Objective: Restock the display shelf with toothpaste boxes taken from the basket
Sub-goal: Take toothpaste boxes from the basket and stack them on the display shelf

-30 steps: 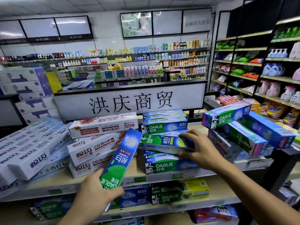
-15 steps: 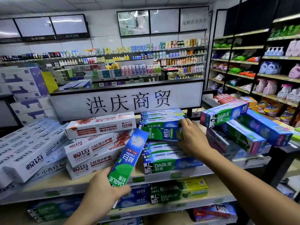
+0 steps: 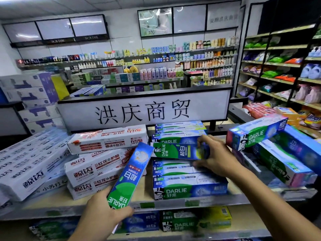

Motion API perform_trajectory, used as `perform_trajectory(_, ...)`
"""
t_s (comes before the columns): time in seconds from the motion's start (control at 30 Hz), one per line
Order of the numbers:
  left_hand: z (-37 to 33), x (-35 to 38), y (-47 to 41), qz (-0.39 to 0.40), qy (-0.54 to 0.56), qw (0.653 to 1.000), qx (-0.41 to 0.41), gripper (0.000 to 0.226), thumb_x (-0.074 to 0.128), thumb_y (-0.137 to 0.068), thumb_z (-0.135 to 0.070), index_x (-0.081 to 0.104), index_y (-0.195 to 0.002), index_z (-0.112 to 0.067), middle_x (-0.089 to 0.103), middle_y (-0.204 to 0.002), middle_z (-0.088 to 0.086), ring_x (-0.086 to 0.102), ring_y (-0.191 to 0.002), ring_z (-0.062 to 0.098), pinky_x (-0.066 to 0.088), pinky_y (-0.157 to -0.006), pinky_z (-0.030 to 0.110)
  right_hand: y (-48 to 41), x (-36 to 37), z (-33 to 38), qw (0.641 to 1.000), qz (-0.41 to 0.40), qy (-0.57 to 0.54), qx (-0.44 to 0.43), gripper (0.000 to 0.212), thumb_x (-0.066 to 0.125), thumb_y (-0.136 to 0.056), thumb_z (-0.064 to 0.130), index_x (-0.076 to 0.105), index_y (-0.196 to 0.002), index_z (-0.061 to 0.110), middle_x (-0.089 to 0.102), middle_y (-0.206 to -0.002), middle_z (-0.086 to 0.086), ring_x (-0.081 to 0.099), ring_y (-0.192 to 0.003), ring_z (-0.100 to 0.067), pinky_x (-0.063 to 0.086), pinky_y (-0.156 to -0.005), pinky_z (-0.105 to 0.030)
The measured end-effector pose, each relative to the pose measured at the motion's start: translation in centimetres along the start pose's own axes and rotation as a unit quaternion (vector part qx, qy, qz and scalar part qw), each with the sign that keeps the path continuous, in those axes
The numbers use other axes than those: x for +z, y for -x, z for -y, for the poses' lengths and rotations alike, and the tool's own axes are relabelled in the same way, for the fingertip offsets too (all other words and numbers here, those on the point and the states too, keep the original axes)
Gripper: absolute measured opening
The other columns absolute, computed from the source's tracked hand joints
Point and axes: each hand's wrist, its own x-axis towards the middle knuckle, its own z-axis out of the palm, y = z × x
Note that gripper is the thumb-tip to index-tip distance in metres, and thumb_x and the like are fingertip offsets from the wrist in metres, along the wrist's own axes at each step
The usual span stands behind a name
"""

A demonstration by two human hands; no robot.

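Observation:
My left hand (image 3: 104, 211) grips the lower end of a blue-and-green Darlie toothpaste box (image 3: 129, 176), which leans upward to the right in front of the shelf. My right hand (image 3: 217, 157) holds the right end of a green Darlie box (image 3: 175, 151) level above the middle stack of Darlie boxes (image 3: 189, 186) on the display shelf (image 3: 215, 200). More Darlie boxes (image 3: 180, 130) lie stacked behind that held box. The basket is not in view.
White-and-red toothpaste cartons (image 3: 107, 141) are piled left of the Darlie stack, with white cartons (image 3: 26, 169) further left. Tilted Darlie boxes (image 3: 257, 133) crowd the right side. A lower shelf (image 3: 177, 221) holds more boxes. A counter with a sign (image 3: 142, 110) stands behind.
My right hand has lifted the green box from low on the stack to a higher level and drawn it slightly right. The left hand keeps its box, nearly still.

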Motion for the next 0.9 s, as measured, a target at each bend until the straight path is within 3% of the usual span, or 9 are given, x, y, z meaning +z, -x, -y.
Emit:
perform_trajectory(0.1, -0.3, 0.0, -0.1, -0.007, 0.014, 1.000, -0.019, 0.037, 0.092, -0.057, -0.018, 0.068, -0.085, -0.021, 0.074, -0.073, -0.012, 0.068, -0.067, 0.007, 0.047, -0.059, 0.021, 1.9, 0.4, 1.0, 0.997, -0.010, -0.038, -0.064, 0.042, 0.085, -0.065, 0.050, 0.050, -0.085, 0.039, 0.051, -0.099, 0.014, 0.049, -0.096, -0.001, 0.034, -0.077, -0.008)
perform_trajectory(0.27, -0.8, -0.4, -0.2, -0.036, 0.007, 0.999, 0.001, 0.040, 0.096, -0.054, -0.019, 0.068, -0.082, -0.021, 0.072, -0.068, -0.018, 0.067, -0.063, 0.009, 0.046, -0.058, 0.023, 2.3, 0.1, 3.9, 0.991, -0.082, -0.065, -0.085, 0.023, 0.079, -0.080, 0.038, 0.070, -0.096, 0.024, 0.054, -0.105, 0.004, 0.059, -0.096, -0.011, 0.044, -0.082, -0.021)
perform_trajectory(0.37, -1.0, -0.9, -0.2, -0.026, -0.005, 0.999, 0.024, 0.039, 0.094, -0.057, -0.022, 0.066, -0.083, -0.021, 0.073, -0.070, -0.015, 0.067, -0.058, 0.008, 0.046, -0.052, 0.020, 0.4, -1.2, 6.7, 0.971, -0.235, -0.047, -0.025, 0.023, 0.066, -0.091, 0.041, 0.074, -0.091, 0.019, 0.063, -0.090, 0.002, 0.061, -0.080, -0.015, 0.049, -0.072, -0.033)
perform_trajectory(0.43, -1.1, -1.6, -0.1, -0.033, -0.012, 0.999, 0.040, 0.039, 0.095, -0.054, -0.026, 0.066, -0.081, -0.024, 0.071, -0.069, -0.018, 0.065, -0.058, 0.009, 0.045, -0.052, 0.022, -1.3, -2.4, 8.1, 0.964, -0.264, 0.008, 0.027, 0.038, 0.056, -0.093, 0.050, 0.072, -0.079, 0.019, 0.064, -0.073, 0.000, 0.061, -0.071, -0.022, 0.048, -0.064, -0.037)
perform_trajectory(0.53, -1.1, -2.6, 0.1, -0.023, -0.007, 0.998, 0.050, 0.041, 0.096, -0.052, -0.027, 0.063, -0.077, -0.027, 0.070, -0.066, -0.018, 0.065, -0.062, 0.014, 0.045, -0.054, 0.026, -3.6, -3.9, 9.6, 0.967, -0.221, 0.111, 0.057, 0.060, 0.043, -0.088, 0.074, 0.065, -0.077, 0.020, 0.058, -0.057, 0.000, 0.058, -0.062, -0.025, 0.046, -0.054, -0.033)
perform_trajectory(0.63, -0.7, -3.0, 0.0, -0.011, 0.005, 0.998, 0.058, 0.041, 0.097, -0.052, -0.026, 0.065, -0.078, -0.026, 0.071, -0.066, -0.011, 0.066, -0.064, 0.018, 0.049, -0.058, 0.028, -4.3, -4.5, 10.0, 0.975, -0.121, 0.149, 0.109, 0.065, 0.044, -0.082, 0.080, 0.066, -0.100, 0.021, 0.067, -0.073, -0.003, 0.064, -0.080, -0.027, 0.049, -0.064, -0.033)
perform_trajectory(0.7, -0.6, -3.2, 0.0, -0.001, 0.007, 0.998, 0.063, 0.041, 0.096, -0.052, -0.027, 0.065, -0.079, -0.026, 0.071, -0.067, -0.015, 0.066, -0.066, 0.015, 0.046, -0.058, 0.027, -3.3, -3.9, 9.5, 0.975, -0.074, 0.165, 0.128, 0.071, 0.045, -0.077, 0.084, 0.065, -0.097, 0.019, 0.068, -0.076, -0.005, 0.064, -0.080, -0.028, 0.050, -0.064, -0.035)
perform_trajectory(0.8, -0.4, -3.4, -0.1, 0.010, 0.007, 0.998, 0.069, 0.043, 0.096, -0.053, -0.029, 0.064, -0.082, -0.026, 0.072, -0.068, -0.014, 0.067, -0.067, 0.014, 0.047, -0.060, 0.028, -1.4, -2.6, 8.5, 0.981, -0.021, 0.104, 0.165, 0.074, 0.061, -0.064, 0.085, 0.063, -0.102, 0.021, 0.065, -0.084, 0.002, 0.065, -0.057, -0.020, 0.056, -0.051, -0.036)
perform_trajectory(0.9, 0.0, -3.6, -0.4, 0.013, 0.009, 0.997, 0.070, 0.043, 0.096, -0.054, -0.026, 0.065, -0.084, -0.025, 0.073, -0.071, -0.002, 0.068, -0.069, 0.016, 0.051, -0.065, 0.030, -0.4, -1.4, 6.8, 0.982, 0.049, 0.052, 0.177, 0.072, 0.074, -0.065, 0.072, 0.056, -0.121, 0.030, 0.056, -0.109, 0.014, 0.065, -0.049, -0.006, 0.048, -0.045, -0.021)
